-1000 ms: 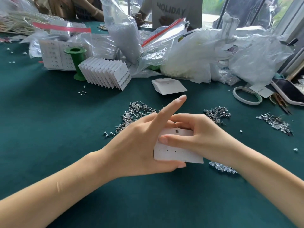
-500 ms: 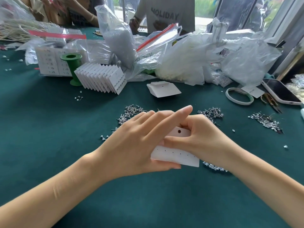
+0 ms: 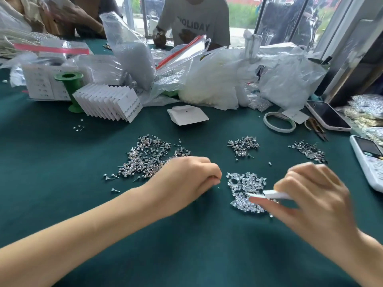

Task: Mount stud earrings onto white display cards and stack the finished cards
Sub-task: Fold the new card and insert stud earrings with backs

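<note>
The right hand (image 3: 310, 195) holds a white card (image 3: 276, 194). The left hand (image 3: 186, 179) has curled fingers (image 3: 213, 175); whether they hold anything I cannot tell. Plastic bags (image 3: 209, 79) hold small white bits.

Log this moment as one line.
right hand: holds card over clear backs | left hand: curled beside studs, contents unclear

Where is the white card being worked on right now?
In the head view, right of centre: the right hand grips the white card edge-on above the clear earring backs.

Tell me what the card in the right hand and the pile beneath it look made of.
Card: matte white cardstock, seemingly; thin, stiff edge, though blurred. Pile of earring backs: clear glossy plastic, probably; translucent and glinting against the green cloth.
</note>
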Tool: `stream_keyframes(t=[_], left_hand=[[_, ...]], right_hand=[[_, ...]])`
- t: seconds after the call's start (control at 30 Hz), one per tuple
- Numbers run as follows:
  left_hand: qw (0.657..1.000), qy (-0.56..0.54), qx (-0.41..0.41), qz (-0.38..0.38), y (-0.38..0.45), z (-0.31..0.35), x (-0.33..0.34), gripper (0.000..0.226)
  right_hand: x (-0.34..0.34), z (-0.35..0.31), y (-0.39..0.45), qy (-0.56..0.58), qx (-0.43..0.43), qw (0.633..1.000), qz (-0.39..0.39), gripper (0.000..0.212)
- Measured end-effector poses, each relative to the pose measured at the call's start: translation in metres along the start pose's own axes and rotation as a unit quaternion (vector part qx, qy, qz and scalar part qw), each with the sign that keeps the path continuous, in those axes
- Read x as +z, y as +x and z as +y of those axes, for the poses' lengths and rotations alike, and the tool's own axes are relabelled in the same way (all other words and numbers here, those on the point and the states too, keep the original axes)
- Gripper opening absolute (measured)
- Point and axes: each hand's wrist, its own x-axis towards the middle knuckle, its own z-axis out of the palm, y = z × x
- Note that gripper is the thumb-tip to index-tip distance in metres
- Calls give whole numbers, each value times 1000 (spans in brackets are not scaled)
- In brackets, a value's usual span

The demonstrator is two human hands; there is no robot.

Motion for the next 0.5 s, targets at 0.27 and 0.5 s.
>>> stream_keyframes(t=[0.27,0.5], left_hand=[[998,-57,-29,13,16,3,17,6],[995,-88,-53,6,16,4,17,1]], right_hand=[[3,8,-6,4,-30,999,32,42],[6,5,-5,-3,-32,998,52,44]])
